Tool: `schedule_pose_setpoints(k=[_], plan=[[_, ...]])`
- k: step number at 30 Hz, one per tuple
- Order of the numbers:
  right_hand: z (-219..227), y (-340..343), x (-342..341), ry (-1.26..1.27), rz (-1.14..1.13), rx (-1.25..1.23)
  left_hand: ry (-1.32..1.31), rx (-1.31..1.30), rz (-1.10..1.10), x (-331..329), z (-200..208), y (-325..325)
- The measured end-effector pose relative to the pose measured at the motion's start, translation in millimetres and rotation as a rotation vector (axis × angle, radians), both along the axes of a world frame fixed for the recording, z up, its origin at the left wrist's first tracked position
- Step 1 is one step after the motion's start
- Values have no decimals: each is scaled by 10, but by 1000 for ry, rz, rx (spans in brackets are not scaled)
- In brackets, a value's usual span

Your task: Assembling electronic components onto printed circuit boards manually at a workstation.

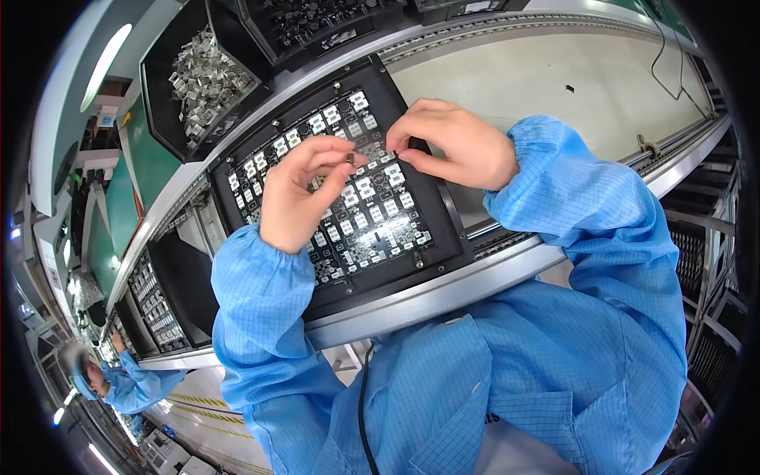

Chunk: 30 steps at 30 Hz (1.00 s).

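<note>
A circuit board panel [348, 231] with rows of white connectors lies in a black tray frame [380, 286] in front of me. My left hand [299, 192] is over the middle of the panel, its thumb and forefinger pinched on a small metal part [351, 158]. To the right of it, my right hand [459, 144] hovers at the panel's right edge. Its thumb and fingertips are closed together low over the board; what they hold, if anything, is too small to make out.
Beyond the tray frame stand a black bin [207, 85] of loose metal parts and a second bin [317, 20] of dark parts. A conveyor rail [443, 305] runs along the near side. Another panel [157, 305] sits at the left, near a co-worker [131, 380] in blue.
</note>
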State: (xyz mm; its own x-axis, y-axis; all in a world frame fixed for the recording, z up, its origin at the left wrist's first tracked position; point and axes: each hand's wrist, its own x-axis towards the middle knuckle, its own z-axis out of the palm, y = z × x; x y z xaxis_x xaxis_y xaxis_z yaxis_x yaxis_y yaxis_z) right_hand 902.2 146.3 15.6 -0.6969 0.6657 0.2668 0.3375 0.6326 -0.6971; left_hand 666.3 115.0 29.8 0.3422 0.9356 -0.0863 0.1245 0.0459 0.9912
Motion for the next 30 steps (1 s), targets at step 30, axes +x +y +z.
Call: schedule_pose_setpoints(k=[30], plan=[[-35, -47, -80, -34, 18, 37, 655, 784, -299, -44, -161, 16]])
